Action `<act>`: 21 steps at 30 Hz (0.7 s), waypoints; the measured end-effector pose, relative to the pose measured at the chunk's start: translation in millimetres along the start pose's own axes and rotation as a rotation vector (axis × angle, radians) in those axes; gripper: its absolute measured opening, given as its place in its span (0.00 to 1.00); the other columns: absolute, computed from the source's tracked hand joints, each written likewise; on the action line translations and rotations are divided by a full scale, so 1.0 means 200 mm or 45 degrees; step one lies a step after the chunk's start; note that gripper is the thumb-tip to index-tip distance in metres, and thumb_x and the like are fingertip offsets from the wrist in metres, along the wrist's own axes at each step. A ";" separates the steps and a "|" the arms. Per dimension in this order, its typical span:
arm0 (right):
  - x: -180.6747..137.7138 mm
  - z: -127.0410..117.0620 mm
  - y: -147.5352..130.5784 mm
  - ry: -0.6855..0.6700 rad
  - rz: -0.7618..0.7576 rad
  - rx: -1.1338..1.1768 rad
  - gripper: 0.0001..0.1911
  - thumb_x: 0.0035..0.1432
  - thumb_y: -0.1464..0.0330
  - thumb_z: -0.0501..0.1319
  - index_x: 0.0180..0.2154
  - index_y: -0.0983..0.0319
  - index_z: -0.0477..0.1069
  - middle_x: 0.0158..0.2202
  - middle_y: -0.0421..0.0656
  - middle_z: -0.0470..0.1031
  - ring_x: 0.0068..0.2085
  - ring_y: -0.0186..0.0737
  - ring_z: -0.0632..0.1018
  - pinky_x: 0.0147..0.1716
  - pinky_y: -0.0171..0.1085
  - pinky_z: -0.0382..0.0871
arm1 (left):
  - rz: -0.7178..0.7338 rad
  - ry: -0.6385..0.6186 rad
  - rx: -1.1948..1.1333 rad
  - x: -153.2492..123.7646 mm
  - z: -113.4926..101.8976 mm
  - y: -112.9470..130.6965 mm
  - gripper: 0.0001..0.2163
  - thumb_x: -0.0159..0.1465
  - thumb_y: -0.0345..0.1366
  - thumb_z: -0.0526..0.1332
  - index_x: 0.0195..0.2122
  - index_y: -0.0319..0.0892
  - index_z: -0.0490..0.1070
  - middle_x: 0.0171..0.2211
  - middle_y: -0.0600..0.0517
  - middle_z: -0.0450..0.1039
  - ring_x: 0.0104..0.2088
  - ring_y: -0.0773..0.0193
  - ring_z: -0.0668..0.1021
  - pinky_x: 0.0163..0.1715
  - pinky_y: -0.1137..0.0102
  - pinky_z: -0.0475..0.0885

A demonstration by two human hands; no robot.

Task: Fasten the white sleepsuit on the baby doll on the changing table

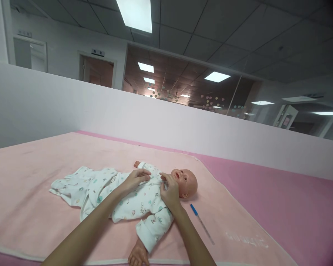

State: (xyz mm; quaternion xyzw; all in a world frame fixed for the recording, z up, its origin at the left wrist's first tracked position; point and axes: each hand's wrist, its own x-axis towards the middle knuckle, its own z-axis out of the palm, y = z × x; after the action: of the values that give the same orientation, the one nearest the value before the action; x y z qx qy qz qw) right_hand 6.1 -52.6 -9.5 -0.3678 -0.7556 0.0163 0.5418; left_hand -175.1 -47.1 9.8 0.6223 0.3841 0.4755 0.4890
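A baby doll [186,183] lies on its back with its head to the right, dressed in a white printed baby outfit [138,203]. Over the doll's chest is my left hand [137,180], its fingers loosely stretched across the cloth and nothing visible in it. At the collar, beside the doll's chin, my right hand [170,190] has bent fingers with a gap between them and the thumb. It seems to touch the neckline, but I cannot see it grip the cloth. One doll hand [138,254] sticks out of the near sleeve, the other [137,164] beyond the chest.
A pen with a blue cap [202,223] lies right of the doll. Underneath is a peach blanket [238,225] with a pale edge, spread over a pink surface [294,199]. A white partition [155,118] rises behind, with windows [188,79] and a doorway [97,72] beyond.
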 end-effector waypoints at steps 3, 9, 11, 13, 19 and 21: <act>0.00 0.00 0.00 0.005 0.005 0.003 0.20 0.46 0.80 0.48 0.41 0.62 0.67 0.34 0.44 0.70 0.36 0.38 0.72 0.36 0.37 0.68 | 0.007 0.000 -0.003 -0.01 0.01 0.01 0.16 0.51 0.41 0.62 0.38 0.37 0.69 0.35 0.47 0.71 0.40 0.61 0.72 0.42 0.68 0.65; 0.00 0.00 -0.01 0.008 -0.058 -0.053 0.18 0.48 0.79 0.47 0.39 0.62 0.67 0.36 0.45 0.71 0.39 0.39 0.71 0.39 0.38 0.67 | 0.001 0.000 -0.005 -0.02 0.01 0.03 0.16 0.51 0.42 0.62 0.38 0.37 0.69 0.35 0.47 0.71 0.40 0.60 0.72 0.43 0.68 0.65; 0.00 0.01 0.00 -0.011 -0.044 -0.090 0.19 0.48 0.79 0.47 0.41 0.62 0.67 0.37 0.46 0.71 0.40 0.39 0.71 0.40 0.39 0.67 | 0.019 -0.004 0.007 -0.02 0.01 0.03 0.16 0.51 0.42 0.62 0.38 0.38 0.69 0.36 0.47 0.71 0.40 0.60 0.72 0.43 0.68 0.65; 0.00 0.01 0.01 -0.031 0.018 -0.148 0.20 0.48 0.78 0.48 0.43 0.63 0.66 0.36 0.46 0.71 0.39 0.40 0.72 0.39 0.39 0.67 | 0.029 -0.002 0.019 -0.01 0.01 0.02 0.16 0.51 0.42 0.62 0.38 0.38 0.69 0.35 0.47 0.71 0.40 0.60 0.72 0.42 0.69 0.64; -0.01 0.01 0.01 -0.079 0.110 -0.297 0.17 0.48 0.75 0.49 0.41 0.64 0.67 0.32 0.46 0.71 0.35 0.40 0.72 0.36 0.38 0.67 | 0.025 -0.005 0.027 -0.01 0.01 0.02 0.16 0.51 0.43 0.61 0.37 0.38 0.70 0.35 0.48 0.71 0.39 0.61 0.72 0.40 0.69 0.65; -0.01 0.01 0.00 -0.023 0.100 -0.306 0.17 0.48 0.75 0.49 0.41 0.64 0.66 0.33 0.46 0.71 0.36 0.40 0.71 0.36 0.38 0.66 | 0.031 -0.010 0.019 -0.01 0.01 0.01 0.16 0.51 0.42 0.61 0.37 0.38 0.70 0.35 0.48 0.71 0.39 0.61 0.72 0.40 0.69 0.65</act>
State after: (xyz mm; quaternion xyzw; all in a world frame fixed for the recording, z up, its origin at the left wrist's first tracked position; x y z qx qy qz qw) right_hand 5.2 -52.7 -11.8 -0.4592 -0.7421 -0.0500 0.4858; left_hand -173.8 -49.6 11.8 0.6326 0.3780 0.4760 0.4800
